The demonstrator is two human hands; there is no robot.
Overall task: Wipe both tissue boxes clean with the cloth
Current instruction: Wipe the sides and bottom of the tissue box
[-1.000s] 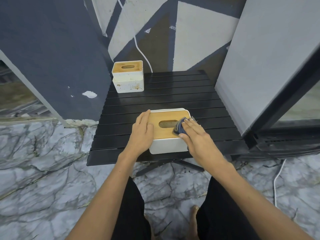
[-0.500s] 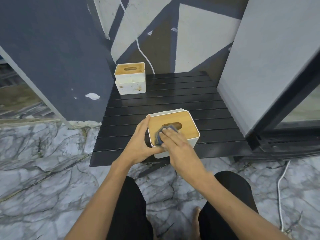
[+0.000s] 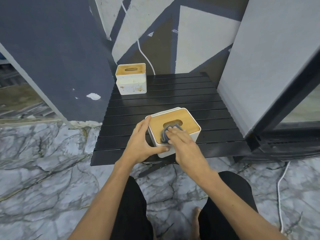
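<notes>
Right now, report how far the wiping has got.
Nothing looks finished. In hand: the right hand presses the cloth on the near box's wooden lid while the left hand grips its side. Left: the far box, untouched, brown stains on its front.

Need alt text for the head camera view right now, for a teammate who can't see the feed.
A person's right hand presses a dark cloth on the wooden lid of the near tissue box, which the left hand grips at its corner. A second, stained tissue box stands at the far left of the black slatted table.
</notes>
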